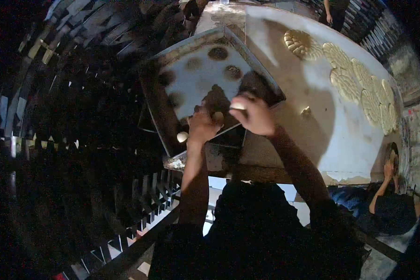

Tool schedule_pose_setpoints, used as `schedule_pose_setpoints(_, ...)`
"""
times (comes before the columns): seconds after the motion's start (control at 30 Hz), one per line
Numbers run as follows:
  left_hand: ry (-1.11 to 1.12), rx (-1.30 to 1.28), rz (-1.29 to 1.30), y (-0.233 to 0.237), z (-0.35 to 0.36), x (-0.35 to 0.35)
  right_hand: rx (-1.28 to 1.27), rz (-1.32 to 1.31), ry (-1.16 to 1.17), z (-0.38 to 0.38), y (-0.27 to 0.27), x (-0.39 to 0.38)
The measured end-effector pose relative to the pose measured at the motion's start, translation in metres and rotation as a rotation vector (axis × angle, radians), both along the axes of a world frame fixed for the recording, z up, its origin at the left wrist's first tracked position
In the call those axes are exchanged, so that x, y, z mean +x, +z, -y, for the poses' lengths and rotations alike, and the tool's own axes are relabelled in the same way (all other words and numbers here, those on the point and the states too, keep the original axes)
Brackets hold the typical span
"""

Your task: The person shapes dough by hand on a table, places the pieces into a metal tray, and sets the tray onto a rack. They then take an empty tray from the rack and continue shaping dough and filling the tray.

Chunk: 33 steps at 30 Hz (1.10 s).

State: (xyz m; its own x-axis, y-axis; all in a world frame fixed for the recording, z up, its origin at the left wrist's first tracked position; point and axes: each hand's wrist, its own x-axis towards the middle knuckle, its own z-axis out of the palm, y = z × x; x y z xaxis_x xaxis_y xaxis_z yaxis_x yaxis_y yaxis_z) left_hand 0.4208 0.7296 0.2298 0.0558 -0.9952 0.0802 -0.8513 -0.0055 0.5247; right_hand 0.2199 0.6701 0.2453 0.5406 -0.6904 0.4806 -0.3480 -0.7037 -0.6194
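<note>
A square metal tray [186, 88] with dark round marks lies tilted on the table's left part. Over its near side, my left hand [203, 125] is curled, with a shaded dough ball [218, 116] at its thumb and fingers. My right hand [256, 116] is closed round a pale lump of dough [238, 106], just right of the left one and above the tray's near right edge. Another white dough ball [182, 137] sits by my left wrist, near the tray's left rim. Shadow hides part of both hands' fingers.
Several flat, patterned dough rounds [345, 85] lie along the far right of the table [312, 140]. A small dough scrap [305, 111] is nearer. One person's hand [388, 170] works at the right edge; another person's hand [329, 18] hangs beyond the far edge.
</note>
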Motion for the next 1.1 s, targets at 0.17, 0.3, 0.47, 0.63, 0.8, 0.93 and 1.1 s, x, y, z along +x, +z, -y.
schedule_pose_setpoints(0.17, 0.001, -0.418, -0.175, 0.007, -0.001, 0.001, -0.124, 0.143, -0.199, -0.024, -0.002, -0.029)
schedule_pose_setpoints(0.3, 0.334, -0.579, -0.424, 0.040, -0.013, -0.064, -0.183, 0.007, -0.563, -0.033, -0.042, -0.167)
schedule_pose_setpoints(0.47, 0.026, -0.534, -0.441, -0.034, -0.009, -0.225, 0.155, -0.028, -1.040, -0.061, -0.128, -0.369)
schedule_pose_setpoints(0.63, -0.714, -0.235, -0.447, -0.026, 0.086, -0.402, 0.113, 0.003, -1.215, -0.108, -0.182, -0.511)
schedule_pose_setpoints(0.8, -0.635, 0.363, -0.496, -0.119, 0.324, -0.522, 0.181, -0.030, -1.276, -0.117, -0.155, -0.534)
schedule_pose_setpoints(0.93, -0.226, 0.231, 0.057, -0.165, 0.420, -0.586, 0.163, -0.016, -1.292, -0.106, -0.133, -0.543)
schedule_pose_setpoints(1.1, -0.238, 0.101, 0.260, -0.137, 0.382, -0.604, 0.195, 0.011, -1.329, -0.109, -0.140, -0.539)
